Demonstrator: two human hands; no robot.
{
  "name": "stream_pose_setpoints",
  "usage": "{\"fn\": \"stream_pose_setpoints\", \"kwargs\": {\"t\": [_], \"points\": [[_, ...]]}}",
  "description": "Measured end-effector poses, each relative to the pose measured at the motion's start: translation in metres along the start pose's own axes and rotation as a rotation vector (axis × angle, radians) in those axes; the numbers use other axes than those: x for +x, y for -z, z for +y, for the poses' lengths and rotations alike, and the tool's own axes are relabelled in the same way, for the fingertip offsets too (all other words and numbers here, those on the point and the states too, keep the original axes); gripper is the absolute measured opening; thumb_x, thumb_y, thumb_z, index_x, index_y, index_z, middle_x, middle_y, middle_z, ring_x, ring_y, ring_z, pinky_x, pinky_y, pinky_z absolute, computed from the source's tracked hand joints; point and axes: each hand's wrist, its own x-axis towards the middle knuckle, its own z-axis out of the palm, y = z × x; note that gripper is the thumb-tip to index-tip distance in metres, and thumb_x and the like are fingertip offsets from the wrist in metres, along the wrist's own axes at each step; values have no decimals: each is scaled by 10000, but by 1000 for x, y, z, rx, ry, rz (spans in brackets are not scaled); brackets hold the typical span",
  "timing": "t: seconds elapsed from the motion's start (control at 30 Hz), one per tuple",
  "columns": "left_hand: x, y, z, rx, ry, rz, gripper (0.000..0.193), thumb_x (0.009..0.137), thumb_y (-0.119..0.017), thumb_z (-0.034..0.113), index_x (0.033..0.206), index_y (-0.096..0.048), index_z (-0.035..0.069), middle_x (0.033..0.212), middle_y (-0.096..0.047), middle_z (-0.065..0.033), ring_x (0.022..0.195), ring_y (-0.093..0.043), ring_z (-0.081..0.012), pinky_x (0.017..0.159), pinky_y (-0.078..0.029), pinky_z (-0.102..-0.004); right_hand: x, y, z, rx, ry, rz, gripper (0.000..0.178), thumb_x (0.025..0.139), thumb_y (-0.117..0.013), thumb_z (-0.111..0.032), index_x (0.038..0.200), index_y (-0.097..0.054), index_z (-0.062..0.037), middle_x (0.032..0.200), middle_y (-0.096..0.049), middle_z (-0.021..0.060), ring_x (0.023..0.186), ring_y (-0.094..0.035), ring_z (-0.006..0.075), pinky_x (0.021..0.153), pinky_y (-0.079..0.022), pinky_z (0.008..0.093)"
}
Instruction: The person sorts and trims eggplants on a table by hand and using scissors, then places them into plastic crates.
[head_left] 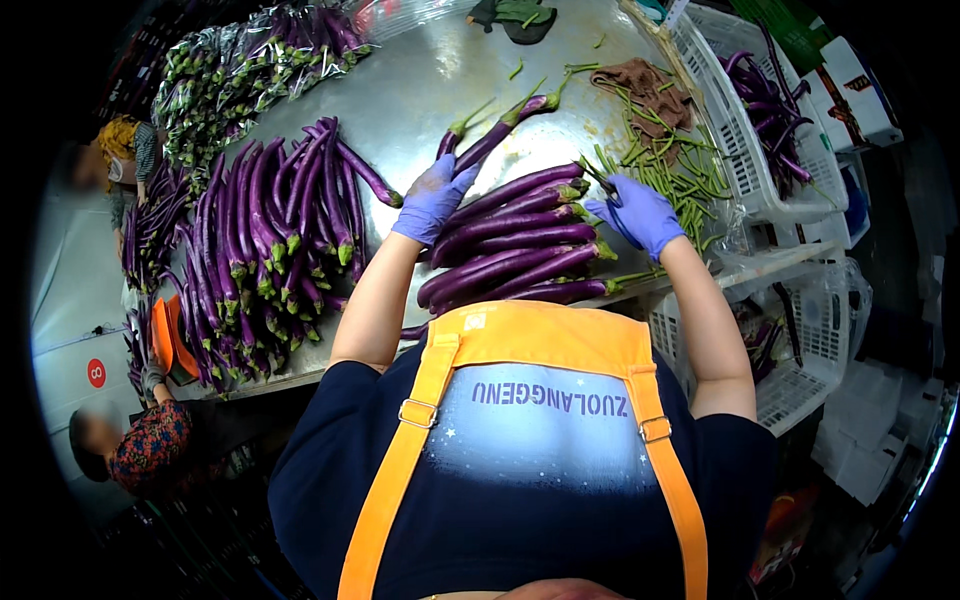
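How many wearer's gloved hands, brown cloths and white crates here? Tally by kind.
Violet-gloved hands of the wearer (left hand, right hand): 2
Crumpled brown cloth: 1
White slatted plastic crates (upper crate, lower crate): 2
Total: 5

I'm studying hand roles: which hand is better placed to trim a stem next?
Likely the right hand: it seems to hold dark snips near stem ends, while the left hand grips eggplants.

- Purple capital lettering (549, 399), upside down, on the dark shirt (530, 520), between the straps (383, 495) of the orange apron (545, 340)
- White numeral on a red round sign (96, 373), well left of the apron
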Motion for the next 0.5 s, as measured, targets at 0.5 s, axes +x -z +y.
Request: {"fn": "stream_pose_setpoints", "kwargs": {"t": [0.5], "points": [[-25, -9, 76, -91, -95, -352, 465, 1007, -616, 473, 1034, -641, 9, 854, -622, -160, 795, -555, -243, 805, -467, -381, 14, -3, -1, 4, 14, 164, 588, 906, -654, -626, 1097, -691, -71, 1039, -716, 211, 968, -680, 412, 842, -524, 489]]}}
